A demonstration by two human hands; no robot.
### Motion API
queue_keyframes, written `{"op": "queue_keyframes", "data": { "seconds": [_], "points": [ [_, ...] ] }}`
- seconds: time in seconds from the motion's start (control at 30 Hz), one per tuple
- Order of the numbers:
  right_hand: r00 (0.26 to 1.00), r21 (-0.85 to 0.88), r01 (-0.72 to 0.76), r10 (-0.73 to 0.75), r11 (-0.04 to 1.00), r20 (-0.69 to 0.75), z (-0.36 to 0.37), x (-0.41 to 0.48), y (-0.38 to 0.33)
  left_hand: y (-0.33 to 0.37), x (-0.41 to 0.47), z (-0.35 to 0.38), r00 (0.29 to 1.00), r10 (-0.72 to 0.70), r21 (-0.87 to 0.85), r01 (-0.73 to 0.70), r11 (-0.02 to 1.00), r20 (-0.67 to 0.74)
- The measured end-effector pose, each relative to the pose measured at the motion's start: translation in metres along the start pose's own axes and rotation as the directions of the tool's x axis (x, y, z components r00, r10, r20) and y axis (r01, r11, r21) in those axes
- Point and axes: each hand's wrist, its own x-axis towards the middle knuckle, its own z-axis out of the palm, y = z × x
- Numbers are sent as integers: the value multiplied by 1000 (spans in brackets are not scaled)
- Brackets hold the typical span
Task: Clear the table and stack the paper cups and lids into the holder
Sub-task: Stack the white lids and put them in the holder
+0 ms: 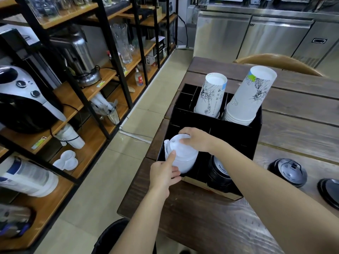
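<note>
A black compartment holder [255,143] stands on the wooden table [297,125]. Its back slots carry two upside-down stacks of printed paper cups: a narrow stack [211,95] and a wider stack [249,97]. A stack of white lids [183,156] sits in the front left slot. My right hand [197,139] grips that stack's top edge. My left hand [165,174] presses its near side with the forefinger stretched out. A stack of black lids [218,170] fills the front right slot. Two loose black lids [288,171] [330,191] lie on the table at the right.
Black-framed wooden shelves [88,99] on the left hold appliances, glass vases and packs of cups and lids. A tiled aisle [117,162] runs between shelves and table. A wooden chair back [275,64] and steel fridge doors [256,33] stand beyond the table.
</note>
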Motion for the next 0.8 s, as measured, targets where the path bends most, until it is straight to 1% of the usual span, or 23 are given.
{"op": "queue_keyframes", "data": {
  "seconds": [0.13, 0.23, 0.33, 0.4, 0.47, 0.5, 0.53, 0.57, 0.6, 0.63, 0.7, 0.77, 0.8],
  "points": [
    [998, -38, 11, -9, 999, 60, -3, 6, 2, 1, 1, 4, 1000, 5, 49, -5, 999, 3],
    [998, -82, 40, -36, 996, 49, -5, 11, 6, -1, 1, 6, 1000, -5, 26, 4, 1000, 13],
    [999, -74, 46, -45, 996, 11, -5, 10, 6, 0, 4, 3, 1000, 3, 60, -4, 998, 20],
    [999, -78, 42, -44, 996, -16, -4, 8, 6, 2, 6, 1, 999, 16, 117, -19, 993, 29],
    [997, -123, 63, -67, 990, -32, -2, 4, 6, 5, 5, -1, 999, 42, 194, -45, 980, 19],
    [997, -130, 59, -66, 990, -49, -3, 1, 6, 7, 4, -1, 997, 82, 255, -76, 964, -11],
    [993, -114, 68, -78, 991, -83, -4, -2, 7, 9, 3, -1, 986, 156, 337, -127, 933, -59],
    [986, -86, 87, -98, 993, -134, -7, -7, 8, 13, 0, 0, 959, 264, 418, -197, 887, -108],
    [976, -53, 103, -111, 993, -190, -11, -12, 8, 18, -6, 3, 913, 385, 468, -284, 837, -135],
    [960, -28, 120, -123, 992, -250, -17, -18, 10, 24, -14, 8, 857, 497, 483, -381, 788, -134],
    [929, -1, 130, -122, 992, -351, -31, -32, 18, 36, -30, 27, 740, 671, 496, -566, 658, -46],
    [902, 26, 117, -96, 993, -420, -43, -49, 32, 40, -42, 52, 654, 749, 507, -683, 526, 103],
    [890, 53, 101, -67, 993, -450, -49, -59, 40, 38, -46, 66, 626, 760, 501, -722, 477, 178]
  ]
}}
